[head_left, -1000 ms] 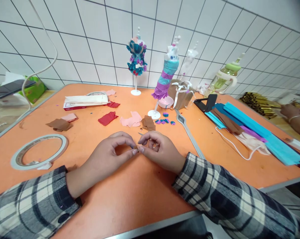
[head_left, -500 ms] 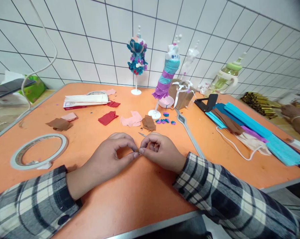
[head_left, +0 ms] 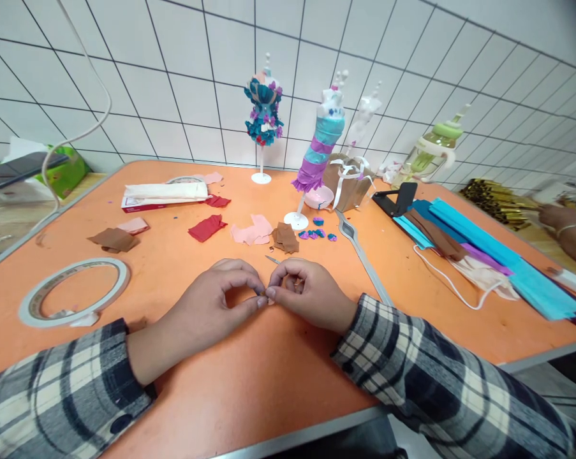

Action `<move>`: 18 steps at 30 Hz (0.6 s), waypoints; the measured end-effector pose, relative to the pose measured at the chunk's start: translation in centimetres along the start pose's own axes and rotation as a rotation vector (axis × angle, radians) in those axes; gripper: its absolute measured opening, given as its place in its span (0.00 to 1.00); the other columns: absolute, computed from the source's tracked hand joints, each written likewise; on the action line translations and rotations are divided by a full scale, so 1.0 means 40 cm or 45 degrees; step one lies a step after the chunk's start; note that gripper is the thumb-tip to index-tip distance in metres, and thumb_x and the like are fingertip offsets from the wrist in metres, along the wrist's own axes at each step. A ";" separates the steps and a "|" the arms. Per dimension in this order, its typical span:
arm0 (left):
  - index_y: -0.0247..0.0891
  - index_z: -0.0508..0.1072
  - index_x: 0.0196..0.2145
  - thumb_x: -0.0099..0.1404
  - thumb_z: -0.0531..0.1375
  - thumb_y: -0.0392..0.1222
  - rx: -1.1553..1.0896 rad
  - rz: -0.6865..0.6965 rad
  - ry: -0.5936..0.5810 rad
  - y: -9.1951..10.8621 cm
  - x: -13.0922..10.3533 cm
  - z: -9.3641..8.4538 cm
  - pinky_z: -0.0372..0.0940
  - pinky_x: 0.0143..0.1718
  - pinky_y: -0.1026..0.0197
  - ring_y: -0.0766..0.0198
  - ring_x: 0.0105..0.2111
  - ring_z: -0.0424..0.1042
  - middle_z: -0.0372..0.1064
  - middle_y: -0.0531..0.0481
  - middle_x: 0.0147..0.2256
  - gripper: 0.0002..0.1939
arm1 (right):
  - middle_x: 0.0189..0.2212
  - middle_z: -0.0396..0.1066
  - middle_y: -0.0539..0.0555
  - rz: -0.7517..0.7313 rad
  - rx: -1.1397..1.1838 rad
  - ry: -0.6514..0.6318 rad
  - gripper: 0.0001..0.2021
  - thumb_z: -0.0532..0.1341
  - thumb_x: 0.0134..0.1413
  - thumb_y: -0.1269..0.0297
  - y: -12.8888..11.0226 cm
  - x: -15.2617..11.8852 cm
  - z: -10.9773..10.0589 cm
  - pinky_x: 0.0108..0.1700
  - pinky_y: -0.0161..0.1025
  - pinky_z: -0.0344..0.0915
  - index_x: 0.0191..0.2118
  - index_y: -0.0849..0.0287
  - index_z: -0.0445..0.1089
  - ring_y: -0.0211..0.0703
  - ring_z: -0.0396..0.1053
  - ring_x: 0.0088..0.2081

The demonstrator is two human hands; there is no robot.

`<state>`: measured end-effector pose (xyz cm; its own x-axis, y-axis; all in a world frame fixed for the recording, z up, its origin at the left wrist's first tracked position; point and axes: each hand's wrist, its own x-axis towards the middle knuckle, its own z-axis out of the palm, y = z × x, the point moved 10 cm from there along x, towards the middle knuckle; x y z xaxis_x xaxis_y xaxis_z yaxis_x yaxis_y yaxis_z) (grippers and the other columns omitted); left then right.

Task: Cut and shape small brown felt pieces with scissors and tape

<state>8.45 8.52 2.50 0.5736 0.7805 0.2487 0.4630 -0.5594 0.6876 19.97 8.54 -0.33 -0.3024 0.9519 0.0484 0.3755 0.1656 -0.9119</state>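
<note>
My left hand [head_left: 211,299] and my right hand [head_left: 311,292] meet at the fingertips over the orange table [head_left: 249,389]. Both are pinched on a tiny brownish piece, mostly hidden by the fingers. A thin pointed metal tool [head_left: 272,259] shows beyond my right fingers. Just past the hands are brown pieces [head_left: 284,237], pink pieces [head_left: 252,230] and a red piece [head_left: 206,227]. Small blue and purple bits [head_left: 312,234] lie to the right of the brown ones. Behind them a small mannequin [head_left: 321,143] in blue and purple bands stands on a white base.
A tape roll [head_left: 74,292] lies at left, near more brown pieces [head_left: 113,240]. Another decorated mannequin [head_left: 263,115] stands at the back. Blue strips [head_left: 479,236], a black stand [head_left: 402,199] and a bottle [head_left: 431,150] are at right. Another person's hand [head_left: 569,233] is at the far right.
My hands stay almost in place, fingertips still together. A tiny light bit now shows just below the fingertips. The other person's hand at the far right has shifted slightly.
</note>
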 end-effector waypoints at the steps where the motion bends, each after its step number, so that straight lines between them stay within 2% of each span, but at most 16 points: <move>1: 0.41 0.78 0.32 0.63 0.61 0.45 -0.013 -0.009 0.006 -0.001 0.001 -0.001 0.66 0.44 0.56 0.59 0.38 0.73 0.76 0.50 0.35 0.07 | 0.18 0.57 0.42 0.015 0.005 0.011 0.06 0.66 0.50 0.62 0.004 0.001 -0.003 0.24 0.32 0.47 0.31 0.59 0.72 0.31 0.52 0.21; 3: 0.41 0.78 0.32 0.63 0.62 0.46 -0.035 -0.030 0.008 -0.003 0.002 -0.002 0.66 0.43 0.56 0.59 0.38 0.73 0.76 0.50 0.35 0.08 | 0.18 0.59 0.43 0.043 0.028 0.014 0.07 0.66 0.51 0.62 0.011 0.002 -0.004 0.24 0.32 0.48 0.31 0.59 0.71 0.31 0.53 0.21; 8: 0.41 0.78 0.31 0.62 0.62 0.47 -0.062 -0.058 0.003 -0.006 0.004 -0.001 0.66 0.43 0.56 0.58 0.38 0.74 0.76 0.50 0.34 0.08 | 0.23 0.68 0.46 0.008 0.114 -0.054 0.08 0.62 0.55 0.61 0.003 0.002 0.007 0.28 0.33 0.54 0.38 0.59 0.71 0.33 0.59 0.24; 12: 0.41 0.78 0.31 0.63 0.61 0.48 -0.078 -0.104 -0.020 -0.016 0.001 0.002 0.67 0.45 0.55 0.57 0.39 0.74 0.77 0.50 0.36 0.10 | 0.20 0.60 0.44 0.030 0.002 -0.028 0.04 0.63 0.51 0.65 0.004 0.002 0.002 0.26 0.33 0.50 0.32 0.59 0.73 0.32 0.55 0.23; 14: 0.42 0.78 0.35 0.62 0.62 0.50 -0.098 -0.172 0.020 -0.028 -0.003 -0.006 0.67 0.46 0.54 0.56 0.40 0.74 0.77 0.49 0.37 0.11 | 0.19 0.58 0.44 0.039 0.015 0.027 0.04 0.64 0.50 0.64 0.004 0.003 -0.008 0.25 0.33 0.49 0.31 0.59 0.72 0.32 0.54 0.22; 17: 0.43 0.74 0.51 0.60 0.63 0.54 -0.145 -0.292 0.099 -0.053 -0.010 -0.020 0.67 0.48 0.51 0.54 0.42 0.75 0.77 0.49 0.39 0.23 | 0.22 0.61 0.45 0.057 0.167 0.117 0.06 0.63 0.51 0.62 0.007 0.005 -0.023 0.26 0.33 0.51 0.32 0.59 0.70 0.32 0.55 0.23; 18: 0.43 0.73 0.52 0.60 0.63 0.54 -0.162 -0.316 0.092 -0.059 -0.011 -0.017 0.66 0.48 0.51 0.53 0.42 0.75 0.77 0.49 0.40 0.25 | 0.23 0.63 0.45 0.061 0.234 0.130 0.07 0.63 0.51 0.62 0.008 0.005 -0.024 0.26 0.33 0.53 0.32 0.59 0.69 0.32 0.56 0.23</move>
<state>6.64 9.69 1.25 0.4017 0.9095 0.1068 0.4923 -0.3128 0.8123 20.87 9.06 -0.20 -0.1940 0.9804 0.0354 0.2182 0.0783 -0.9728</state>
